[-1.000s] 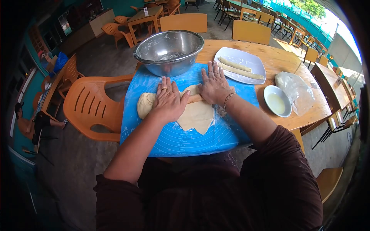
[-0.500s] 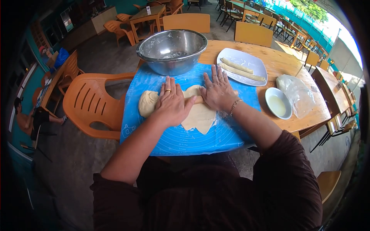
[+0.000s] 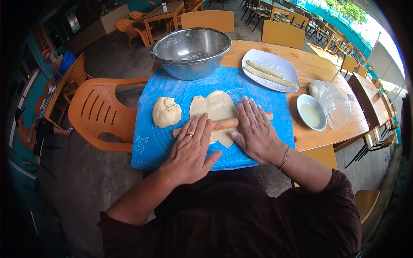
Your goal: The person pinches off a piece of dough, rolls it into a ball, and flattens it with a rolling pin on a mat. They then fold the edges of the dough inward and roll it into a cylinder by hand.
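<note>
A wooden rolling pin point(image 3: 224, 124) lies across a flattened, uneven sheet of dough point(image 3: 218, 105) on a blue silicone mat point(image 3: 269, 101). My left hand point(image 3: 192, 150), with a ring on one finger, rests on the pin's left part, fingers stretched out. Flat over its right part is my right hand point(image 3: 259, 135), its fingers straight and the thumb apart. Both palms press from above and neither wraps round the pin. To the left of the sheet sits a rounded lump of dough point(image 3: 166, 112), apart from my left hand.
A large steel bowl point(image 3: 191, 69) stands at the mat's back left. Behind on the right, a white plate point(image 3: 291, 63) holds rolled dough strips point(image 3: 269, 74). A small bowl point(image 3: 310, 122) of pale liquid touches a plastic bag point(image 3: 339, 105). An orange chair point(image 3: 92, 109) stands left.
Both hands and the rolling pin have come back toward my body over the dough. More of the sheet's far part and the whole dough lump now show.
</note>
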Available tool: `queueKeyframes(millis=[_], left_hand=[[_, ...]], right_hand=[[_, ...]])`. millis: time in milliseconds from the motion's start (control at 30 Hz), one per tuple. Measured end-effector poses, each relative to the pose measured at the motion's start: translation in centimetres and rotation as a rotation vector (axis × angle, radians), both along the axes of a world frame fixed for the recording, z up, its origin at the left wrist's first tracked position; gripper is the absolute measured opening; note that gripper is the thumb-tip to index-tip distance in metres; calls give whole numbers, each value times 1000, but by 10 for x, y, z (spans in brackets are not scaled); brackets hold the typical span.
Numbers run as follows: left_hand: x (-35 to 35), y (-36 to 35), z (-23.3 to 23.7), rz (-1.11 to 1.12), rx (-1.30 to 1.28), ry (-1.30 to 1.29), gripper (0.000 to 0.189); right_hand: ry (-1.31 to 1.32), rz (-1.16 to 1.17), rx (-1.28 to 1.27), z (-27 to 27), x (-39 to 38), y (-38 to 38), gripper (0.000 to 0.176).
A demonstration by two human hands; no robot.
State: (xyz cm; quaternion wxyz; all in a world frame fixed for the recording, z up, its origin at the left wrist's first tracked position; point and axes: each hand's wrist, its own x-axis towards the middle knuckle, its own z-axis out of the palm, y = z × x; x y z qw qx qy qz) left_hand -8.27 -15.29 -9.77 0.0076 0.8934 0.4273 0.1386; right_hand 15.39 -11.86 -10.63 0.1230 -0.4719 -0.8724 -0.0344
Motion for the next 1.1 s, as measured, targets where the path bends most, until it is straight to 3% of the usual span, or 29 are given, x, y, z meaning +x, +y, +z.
queueKeyframes(millis=[133, 400, 633, 733, 1100], left_hand=[[-2, -9, -1, -30, -17, -36, 72], [6, 69, -5, 207, -93, -20, 69], [-6, -4, 8, 14, -145, -129, 64], [-10, -26, 0, -86, 38, -103, 66], [-7, 32, -10, 89, 12, -63, 65]], right_hand=[[-6, 37, -21, 3, 4, -15, 76], [-56, -193, -140, 8, -28, 70, 78], [-14, -11, -89, 8, -2, -11, 71], [75, 90, -1, 9, 7, -40, 65], [35, -82, -71, -2, -17, 36, 69]])
